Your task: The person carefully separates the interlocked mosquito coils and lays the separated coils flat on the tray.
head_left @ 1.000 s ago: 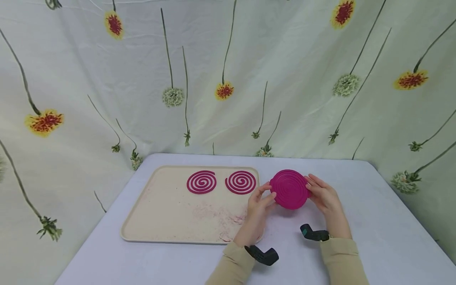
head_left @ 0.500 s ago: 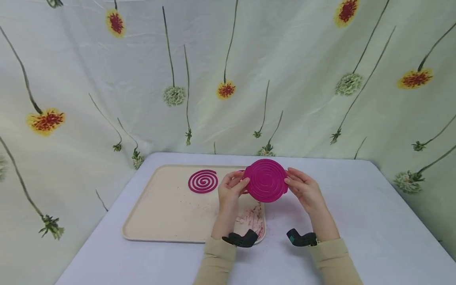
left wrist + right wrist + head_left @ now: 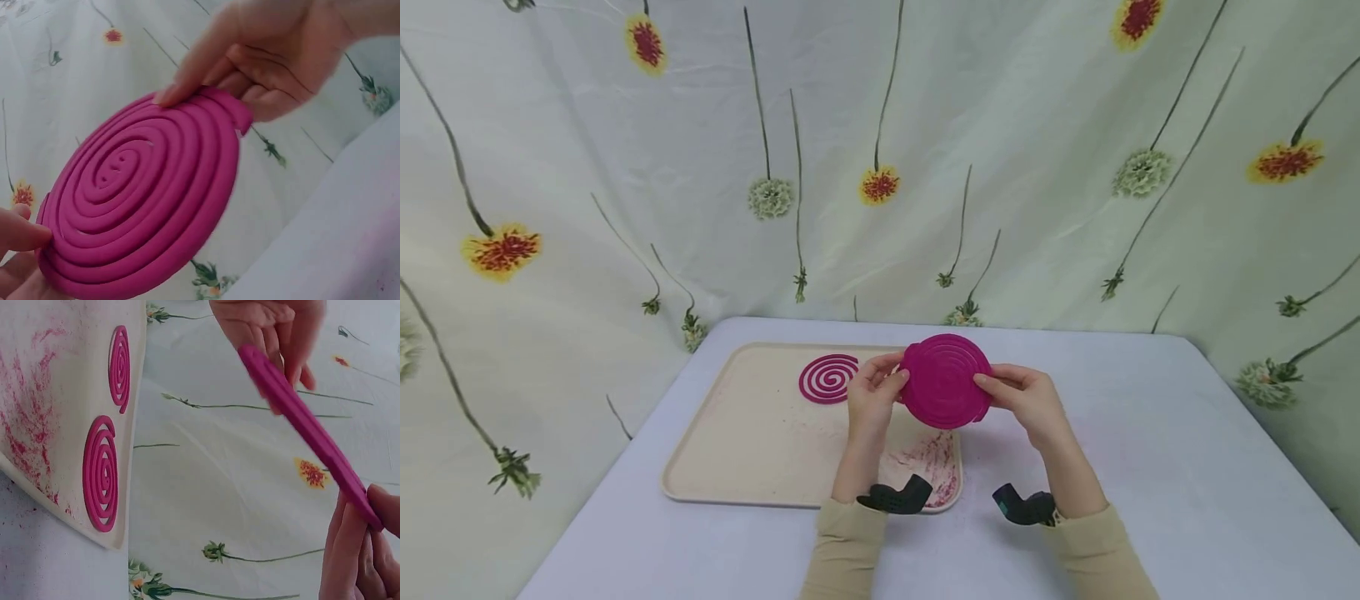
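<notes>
A magenta mosquito coil disc point(image 3: 946, 382), its spirals packed tightly together, is held up above the right end of the tray. My left hand point(image 3: 870, 404) pinches its left edge between thumb and fingers, and my right hand point(image 3: 1028, 400) pinches the opposite edge. Grooves and small marks at the middle of the disc face the left wrist camera; from the right wrist the disc point(image 3: 312, 434) appears edge-on. Two separate open coils lie on the tray: the left coil point(image 3: 830, 379) shows in the head view, while the right coil point(image 3: 89, 475) is hidden there behind the disc and left hand.
The beige tray point(image 3: 730, 450) covers the left and middle of a table with a white cloth point(image 3: 1150, 433). Pink crumbs point(image 3: 936, 458) are scattered on its right end. A flowered curtain point(image 3: 1045, 275) hangs behind. Black wrist cameras point(image 3: 898, 497) sit on both wrists.
Both hands have carried the disc leftward from beside the tray to over its right end, where it now covers the right coil. The thumbs have come onto the disc's near face.
</notes>
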The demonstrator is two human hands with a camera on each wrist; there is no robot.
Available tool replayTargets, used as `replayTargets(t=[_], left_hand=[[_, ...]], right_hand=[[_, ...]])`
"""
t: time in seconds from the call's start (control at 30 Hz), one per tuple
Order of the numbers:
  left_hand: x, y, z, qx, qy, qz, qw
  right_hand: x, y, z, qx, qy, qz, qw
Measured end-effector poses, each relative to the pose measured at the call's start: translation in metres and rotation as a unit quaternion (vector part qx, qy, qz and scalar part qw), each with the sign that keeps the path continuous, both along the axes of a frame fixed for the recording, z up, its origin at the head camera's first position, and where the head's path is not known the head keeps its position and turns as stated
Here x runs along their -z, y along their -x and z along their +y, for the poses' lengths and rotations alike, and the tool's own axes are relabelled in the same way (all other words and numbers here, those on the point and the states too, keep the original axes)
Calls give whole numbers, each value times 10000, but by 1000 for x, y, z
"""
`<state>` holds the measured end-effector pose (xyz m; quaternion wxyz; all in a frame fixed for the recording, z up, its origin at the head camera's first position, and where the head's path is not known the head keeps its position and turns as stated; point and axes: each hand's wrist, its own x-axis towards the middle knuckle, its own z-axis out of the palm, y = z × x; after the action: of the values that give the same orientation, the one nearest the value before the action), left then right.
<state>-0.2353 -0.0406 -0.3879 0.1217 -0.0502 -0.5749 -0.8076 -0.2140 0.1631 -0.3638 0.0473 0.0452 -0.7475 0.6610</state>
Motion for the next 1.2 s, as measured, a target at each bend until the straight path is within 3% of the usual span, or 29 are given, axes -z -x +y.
replayTargets(t=[0.1,0.17,0.37,0.47,0.53,0.7,0.8,0.97,1.2], left_hand=[[-6,-8,7,114,843,-46,9964],[-4,-9,11,465,1002,-62,9939],[2,-7,16,1412,444,-416,9881],[-2,-10,17,1692,303,-268,9848],[-4,-12,18,1647,455,-175,9851],[-3,-13,21,1051,895,-82,9904],[-1,-13,22,872,940,93,9917],[-3,-14,20,1027,1042,279,9889],[-23,-31,16,1219,1283,423,9833]], right_hand=[[-3,-4,-11,294,-32,109,9995],[-3,-8,-18,369,-9,171,9992],[-3,-16,-32,-40,165,823,9965],[-1,-17,-36,-307,257,1159,9925],[1,-17,-38,-345,244,1271,9910],[4,-15,-42,-151,242,1280,9914],[6,-14,-43,-94,259,1193,9925],[9,-10,-40,-117,344,1164,9925],[11,-7,-33,-329,523,1056,9925]])
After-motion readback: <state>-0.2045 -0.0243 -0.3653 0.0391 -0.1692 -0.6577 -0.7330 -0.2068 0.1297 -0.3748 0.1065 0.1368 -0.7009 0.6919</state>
